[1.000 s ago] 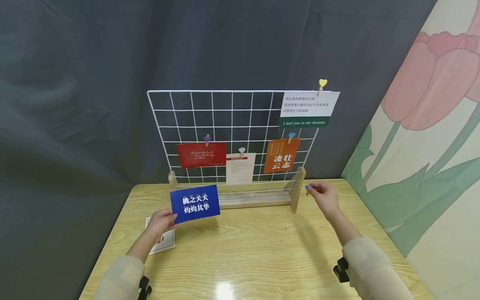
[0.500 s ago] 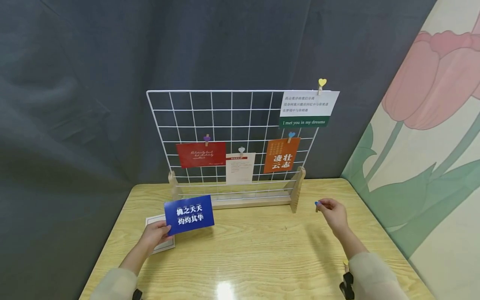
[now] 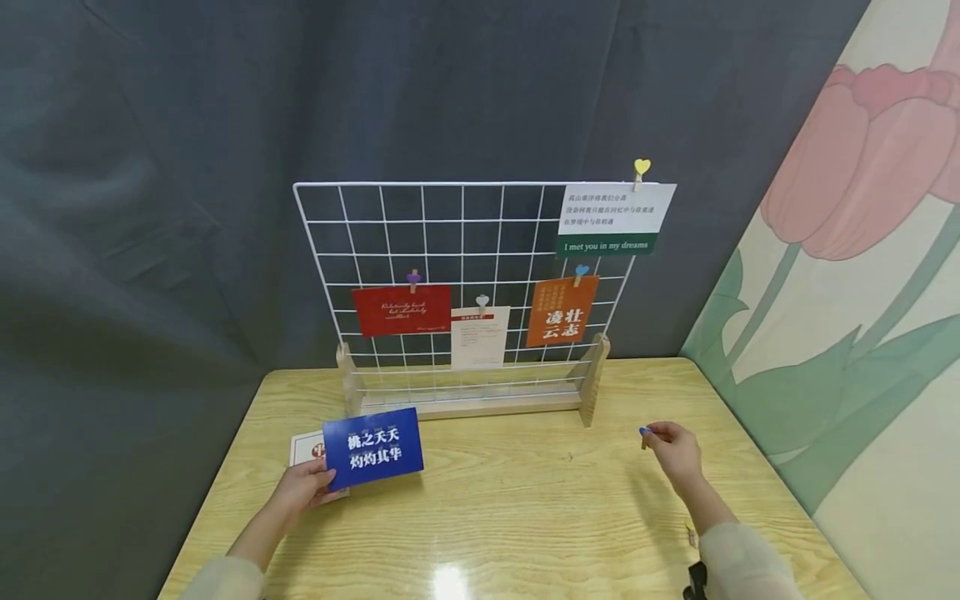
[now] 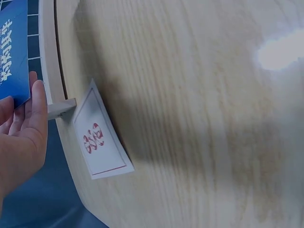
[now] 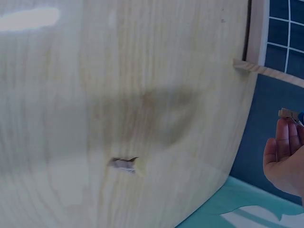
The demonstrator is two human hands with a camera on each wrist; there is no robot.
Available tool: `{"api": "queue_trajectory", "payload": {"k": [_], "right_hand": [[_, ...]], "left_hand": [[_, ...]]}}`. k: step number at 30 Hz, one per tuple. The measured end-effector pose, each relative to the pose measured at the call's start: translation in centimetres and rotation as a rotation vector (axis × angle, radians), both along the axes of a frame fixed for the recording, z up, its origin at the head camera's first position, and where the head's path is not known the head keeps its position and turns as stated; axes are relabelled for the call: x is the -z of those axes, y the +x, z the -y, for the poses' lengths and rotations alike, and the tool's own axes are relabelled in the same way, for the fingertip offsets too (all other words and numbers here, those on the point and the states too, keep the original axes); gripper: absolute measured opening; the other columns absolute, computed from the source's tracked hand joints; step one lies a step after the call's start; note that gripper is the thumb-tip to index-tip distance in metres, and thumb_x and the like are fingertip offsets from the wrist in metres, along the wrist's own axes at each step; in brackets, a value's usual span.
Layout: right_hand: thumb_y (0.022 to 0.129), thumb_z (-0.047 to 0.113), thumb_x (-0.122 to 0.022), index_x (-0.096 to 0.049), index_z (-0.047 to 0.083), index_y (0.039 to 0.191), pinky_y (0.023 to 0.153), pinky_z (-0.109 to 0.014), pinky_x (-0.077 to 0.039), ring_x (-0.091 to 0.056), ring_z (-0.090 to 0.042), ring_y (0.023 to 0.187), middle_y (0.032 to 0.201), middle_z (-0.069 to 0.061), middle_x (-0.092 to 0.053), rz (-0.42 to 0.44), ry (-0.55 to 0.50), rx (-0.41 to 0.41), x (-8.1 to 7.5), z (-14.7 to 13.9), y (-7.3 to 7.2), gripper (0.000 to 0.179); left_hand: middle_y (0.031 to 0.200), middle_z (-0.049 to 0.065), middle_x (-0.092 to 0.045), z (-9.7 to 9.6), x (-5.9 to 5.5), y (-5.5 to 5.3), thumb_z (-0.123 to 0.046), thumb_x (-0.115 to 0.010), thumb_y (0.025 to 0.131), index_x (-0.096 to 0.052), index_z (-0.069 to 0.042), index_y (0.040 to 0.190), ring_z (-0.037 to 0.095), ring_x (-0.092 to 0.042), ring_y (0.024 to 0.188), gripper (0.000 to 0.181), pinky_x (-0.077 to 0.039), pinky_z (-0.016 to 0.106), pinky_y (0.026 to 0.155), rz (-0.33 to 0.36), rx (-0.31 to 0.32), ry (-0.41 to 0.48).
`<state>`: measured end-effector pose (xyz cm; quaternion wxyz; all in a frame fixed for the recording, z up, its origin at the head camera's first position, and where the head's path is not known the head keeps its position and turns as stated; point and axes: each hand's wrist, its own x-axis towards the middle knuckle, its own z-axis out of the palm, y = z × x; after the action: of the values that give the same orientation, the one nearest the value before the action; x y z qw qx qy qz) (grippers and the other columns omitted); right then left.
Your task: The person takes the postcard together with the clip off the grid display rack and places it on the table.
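My left hand (image 3: 302,485) pinches a blue card (image 3: 373,450) with white characters by its lower left corner, thumb on the front. The card is tilted and held above the table, partly covering a white card (image 3: 306,447) with a red mark. In the left wrist view that white card (image 4: 102,137) lies on the wood beside the hand. My right hand (image 3: 677,454) pinches a small wooden clothespin (image 3: 643,440) with a blue top, over the right side of the table. The right wrist view catches the same clothespin (image 5: 288,114) at the fingertips.
A white wire grid (image 3: 444,237) on a wooden stand (image 3: 480,407) stands at the back. Clipped to it are a red card (image 3: 402,310), a white sheet (image 3: 480,342), an orange card (image 3: 562,311) and a white-and-green card (image 3: 611,218). Another clothespin (image 3: 692,535) lies near my right forearm.
Both hands have drawn back from the grid toward the front, the left with the blue card, the right with the clothespin. The clothespin by my right forearm has come into view.
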<state>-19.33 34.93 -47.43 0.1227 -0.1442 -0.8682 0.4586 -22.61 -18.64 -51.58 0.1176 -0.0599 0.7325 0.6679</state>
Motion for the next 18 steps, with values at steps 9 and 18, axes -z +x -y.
{"api": "queue_trajectory", "payload": {"k": [9,18], "right_hand": [[0.087,0.016,-0.050,-0.050,-0.013,0.102,0.069,-0.040,-0.043,-0.052,-0.035,0.084,0.087,-0.019,-0.058,0.075,0.049,0.019,1.9,-1.6,2.0,0.033],[0.087,0.017,-0.047,-0.048,-0.016,0.102,0.065,-0.044,-0.043,-0.049,-0.040,0.083,0.091,-0.026,-0.054,0.160,0.130,0.039,2.8,-3.7,3.8,0.036]], "left_hand": [[0.084,0.015,-0.057,0.6,0.6,1.2,0.004,-0.044,0.085,-0.043,0.022,0.107,0.022,-0.058,0.073,0.028,-0.049,0.036,0.067,0.029,-0.024,-0.051],[0.083,0.014,-0.058,2.2,1.2,2.4,0.004,-0.045,0.084,-0.042,0.023,0.107,0.021,-0.059,0.072,0.030,-0.049,0.037,0.067,0.070,0.001,-0.059]]}}
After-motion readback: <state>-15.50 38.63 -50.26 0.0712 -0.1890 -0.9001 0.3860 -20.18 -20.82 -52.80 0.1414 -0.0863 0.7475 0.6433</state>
